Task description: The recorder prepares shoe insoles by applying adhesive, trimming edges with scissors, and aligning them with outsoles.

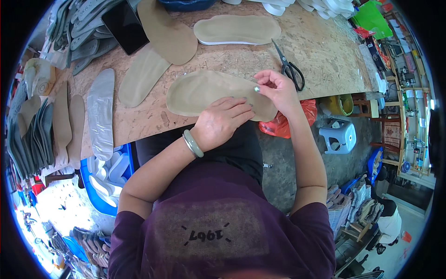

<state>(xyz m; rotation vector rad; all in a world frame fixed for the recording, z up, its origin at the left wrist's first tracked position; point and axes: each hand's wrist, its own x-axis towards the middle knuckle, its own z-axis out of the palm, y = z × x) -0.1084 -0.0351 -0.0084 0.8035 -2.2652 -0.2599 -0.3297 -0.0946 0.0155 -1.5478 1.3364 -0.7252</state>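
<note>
Insole [204,90], tan, at table edge [139,123], centre: likely light, soft, floppy. Left hand [223,122] flat on it at 6 o'clock; right hand [274,86] pinches its 3 o'clock rim. Best gripped at edges.

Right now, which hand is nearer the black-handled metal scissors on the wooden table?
Right. The right hand pinches the edge of the tan fabric insole just beside the black-handled scissors; the left hand presses the insole's near edge, farther away.

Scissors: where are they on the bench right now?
The scissors lie on the wooden table, on the person's right, just beyond the right hand.
</note>
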